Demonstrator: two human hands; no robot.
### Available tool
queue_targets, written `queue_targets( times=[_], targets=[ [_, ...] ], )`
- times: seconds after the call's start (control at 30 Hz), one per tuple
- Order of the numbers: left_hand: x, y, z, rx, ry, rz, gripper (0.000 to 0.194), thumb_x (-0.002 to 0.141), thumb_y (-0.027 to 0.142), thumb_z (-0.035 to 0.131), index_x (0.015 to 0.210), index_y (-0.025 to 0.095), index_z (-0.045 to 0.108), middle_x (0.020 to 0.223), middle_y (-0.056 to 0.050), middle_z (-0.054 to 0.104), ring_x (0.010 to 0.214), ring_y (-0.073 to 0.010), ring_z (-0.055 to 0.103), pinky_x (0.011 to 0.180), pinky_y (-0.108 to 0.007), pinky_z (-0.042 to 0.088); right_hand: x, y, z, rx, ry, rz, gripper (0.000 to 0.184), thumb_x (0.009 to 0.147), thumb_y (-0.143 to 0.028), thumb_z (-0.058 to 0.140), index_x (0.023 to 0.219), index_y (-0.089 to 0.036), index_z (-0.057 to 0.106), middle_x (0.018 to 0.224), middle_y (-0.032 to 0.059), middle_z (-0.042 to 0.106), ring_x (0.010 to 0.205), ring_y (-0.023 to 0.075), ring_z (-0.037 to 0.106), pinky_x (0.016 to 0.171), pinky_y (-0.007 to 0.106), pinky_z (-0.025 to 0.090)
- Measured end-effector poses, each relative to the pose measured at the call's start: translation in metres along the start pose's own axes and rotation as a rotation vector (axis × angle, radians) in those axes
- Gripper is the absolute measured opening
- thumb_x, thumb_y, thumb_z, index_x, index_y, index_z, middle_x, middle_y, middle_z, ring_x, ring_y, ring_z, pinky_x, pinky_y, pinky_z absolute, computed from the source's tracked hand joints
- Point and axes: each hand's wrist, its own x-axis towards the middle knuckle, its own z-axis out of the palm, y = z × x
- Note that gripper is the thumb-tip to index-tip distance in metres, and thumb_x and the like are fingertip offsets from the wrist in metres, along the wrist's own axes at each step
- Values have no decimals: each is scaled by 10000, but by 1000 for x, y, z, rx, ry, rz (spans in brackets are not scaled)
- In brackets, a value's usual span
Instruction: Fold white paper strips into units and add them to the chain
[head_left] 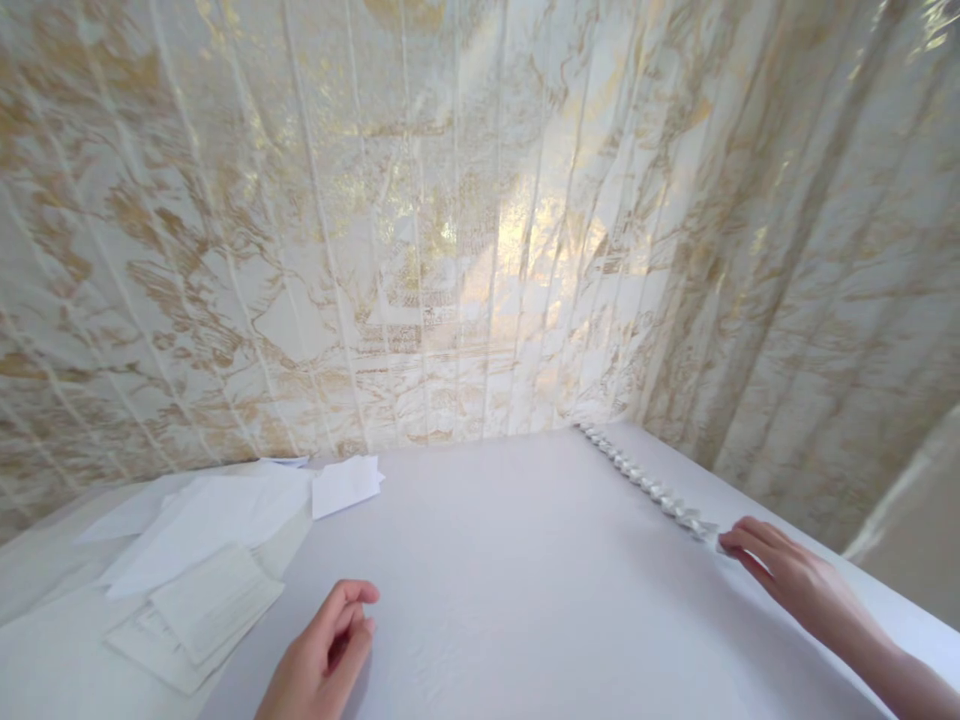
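Observation:
My right hand [787,575] reaches to the right side of the table, its fingertips pinched on a small whitish piece at the near end of a row of folded pieces [652,488]. These pieces look white and silvery, overlap one another and run diagonally to the far edge. What exactly the fingers grip is mostly covered. My left hand [326,650] hovers over the front of the table, fingers loosely curled and the thumb apart from them, with nothing visible in it. To its left lie papers with faint printing [217,600].
The white tabletop [480,560] reaches back to a patterned white and gold curtain [450,250]. Larger white sheets [210,515] are spread at the left. A small stack of white paper pieces [346,487] lies near the back edge.

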Motion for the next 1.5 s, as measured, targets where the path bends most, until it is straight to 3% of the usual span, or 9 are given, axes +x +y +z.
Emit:
queue_targets(
  times=[0.3,0.63,0.73,0.87,1.0,1.1,1.2,1.33,1.5],
  targets=[
    [-1,5,-1,21,24,-17,312,822,560,503,957,279,502,583,107,370,537,-156,429,539,-247,332,4,-1,7,33,-112,-1,258,952,-337,429,871,-258,662,865,70,661,781,224,668,627,296,529],
    [3,-7,-6,38,-99,-22,310,867,541,461,1025,275,451,627,100,361,587,-164,431,586,-252,358,-2,8,9,71,-36,26,246,950,-371,432,1036,-241,621,1008,107,697,917,273,691,750,369,559],
    [4,-10,-7,69,-141,-15,303,891,534,428,1031,266,445,640,96,342,599,-164,427,594,-252,360,7,-5,4,43,49,32,293,978,-405,386,1078,-224,593,1042,125,669,954,294,674,800,407,531],
    [0,-6,-2,89,-128,24,236,899,462,420,995,253,470,637,93,335,588,-158,438,592,-254,355,44,-72,-2,138,144,-41,257,990,-371,402,1094,-229,589,1050,124,646,958,279,663,800,377,524],
    [1,2,-13,145,-111,120,169,816,328,479,956,252,535,700,54,520,644,-164,553,642,-259,427,88,-173,-3,389,77,-343,216,975,-163,426,1116,-237,572,1062,103,646,962,229,643,841,344,514],
    [14,-2,-53,373,-112,163,214,768,278,524,973,260,584,972,-22,683,924,-220,652,821,-319,476,110,-241,3,555,-1,-515,279,947,-68,379,1118,-213,545,1041,105,640,873,208,611,775,322,518],
    [31,-23,-108,588,-38,166,316,810,397,508,1068,252,620,1168,-75,701,1119,-282,640,993,-406,445,119,-293,15,666,-71,-575,302,908,-40,383,1109,-205,537,1054,110,630,886,218,585,784,337,512],
    [40,-62,-154,872,48,168,554,786,489,541,1253,197,599,1379,-138,615,1280,-353,551,1036,-496,422,115,-340,35,798,-154,-606,375,805,-7,440,1117,-195,528,1093,100,611,921,220,566,825,341,501],
    [32,-72,-151,959,69,179,502,835,443,472,1245,195,622,1376,-117,622,1287,-320,558,1022,-485,449,108,-355,40,810,-270,-570,459,726,38,468,1108,-204,547,1134,78,607,962,217,559,874,344,491]
  ],
)
